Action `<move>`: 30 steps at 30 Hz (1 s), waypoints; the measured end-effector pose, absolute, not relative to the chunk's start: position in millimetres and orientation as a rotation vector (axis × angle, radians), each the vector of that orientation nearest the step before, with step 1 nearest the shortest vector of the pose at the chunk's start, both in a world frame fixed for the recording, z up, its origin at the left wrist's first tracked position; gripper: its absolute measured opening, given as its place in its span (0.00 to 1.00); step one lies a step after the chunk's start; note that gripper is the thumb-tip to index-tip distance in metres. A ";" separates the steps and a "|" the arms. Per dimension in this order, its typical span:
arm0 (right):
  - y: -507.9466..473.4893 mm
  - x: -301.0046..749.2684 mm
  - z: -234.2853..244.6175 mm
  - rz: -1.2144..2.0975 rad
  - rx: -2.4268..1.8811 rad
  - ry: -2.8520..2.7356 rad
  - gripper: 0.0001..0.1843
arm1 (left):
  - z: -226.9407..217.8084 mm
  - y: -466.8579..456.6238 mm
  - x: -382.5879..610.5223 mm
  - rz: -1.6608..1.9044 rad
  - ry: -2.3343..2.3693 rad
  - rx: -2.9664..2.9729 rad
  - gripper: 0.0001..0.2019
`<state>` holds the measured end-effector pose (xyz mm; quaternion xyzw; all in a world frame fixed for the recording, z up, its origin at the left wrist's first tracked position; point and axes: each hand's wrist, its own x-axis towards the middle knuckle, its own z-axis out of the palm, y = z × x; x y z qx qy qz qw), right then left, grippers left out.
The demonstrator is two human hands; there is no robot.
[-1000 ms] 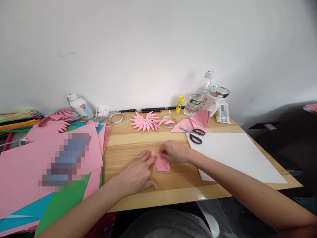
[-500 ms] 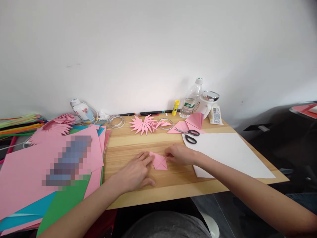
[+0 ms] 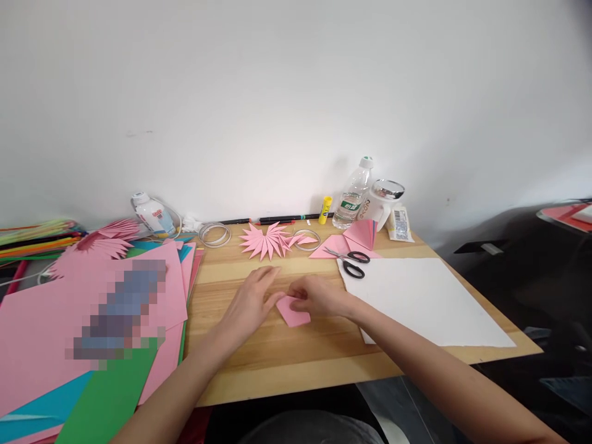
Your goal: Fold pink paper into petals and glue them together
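Observation:
A small folded pink paper piece (image 3: 295, 313) lies on the wooden table (image 3: 277, 364), near its middle. My left hand (image 3: 250, 302) rests on the table at the paper's left edge, its fingers bent and its thumb touching the paper. My right hand (image 3: 319, 297) is closed in a pinch on the paper's upper right part. A finished pink spiky paper flower (image 3: 266, 240) lies farther back on the table.
Black scissors (image 3: 351, 262) lie on pink paper beside a large white sheet (image 3: 425, 299) at the right. A stack of pink, green and blue sheets (image 3: 92, 333) fills the left. At the wall stand a water bottle (image 3: 351, 194), glue stick (image 3: 325, 209), tape rings (image 3: 215, 234) and pens.
The pink piece now shows a plain flat face where creased folds showed before. My left hand has moved up and closer to the paper. The camera view has shifted slightly.

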<state>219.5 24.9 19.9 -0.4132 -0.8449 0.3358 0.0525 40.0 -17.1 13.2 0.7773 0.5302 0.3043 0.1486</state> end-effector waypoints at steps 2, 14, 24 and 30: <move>35.5 223.9 22.9 1.093 -1.157 -2.401 0.04 | 18.8 -8.4 47.5 0.817 1.583 2.097 0.08; 62.7 221.4 -1.4 1.562 -0.851 -1.325 0.33 | -1.9 15.7 65.5 0.915 1.241 1.217 0.20; 64.9 228.0 -0.5 1.451 -0.971 -1.353 0.27 | 1.7 12.2 64.9 0.851 1.117 1.140 0.25; 62.4 225.1 -4.4 1.468 -1.005 -1.326 0.29 | 1.3 8.5 64.4 0.862 1.208 1.404 0.18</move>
